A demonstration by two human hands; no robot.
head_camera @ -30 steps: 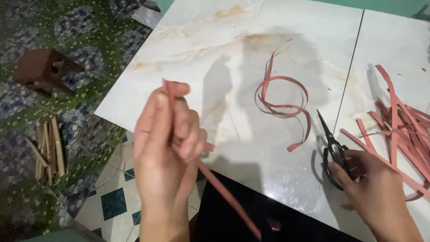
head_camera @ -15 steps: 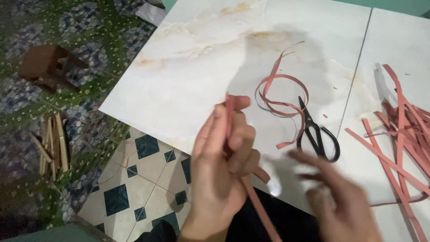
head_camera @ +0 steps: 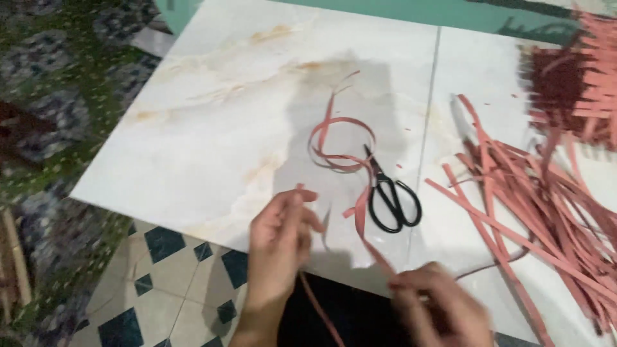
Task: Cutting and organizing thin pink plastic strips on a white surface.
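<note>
My left hand (head_camera: pixel 279 238) pinched one thin pink strip (head_camera: pixel 315 302); my blurred right hand (head_camera: pixel 440 308) gripped another. One pair of black scissors (head_camera: pixel 389 196) lay beyond them on smooth marble.

- Your right hand (head_camera: pixel 440 302), which rested on the black scissors (head_camera: pixel 389 196) a second ago, has let them go and drawn back to the near edge of the marble slab (head_camera: pixel 212 135).
- The scissors now lie free on the slab, beside the curled pink strip (head_camera: pixel 340 144).
- Your left hand (head_camera: pixel 279 241) has dropped lower, still pinching its pink strip (head_camera: pixel 318 308).
- Your right fingers now close on another pink strip (head_camera: pixel 369 241) near the slab edge.
- Your view has swung right, revealing a woven pink mat (head_camera: pixel 578 77).
</note>
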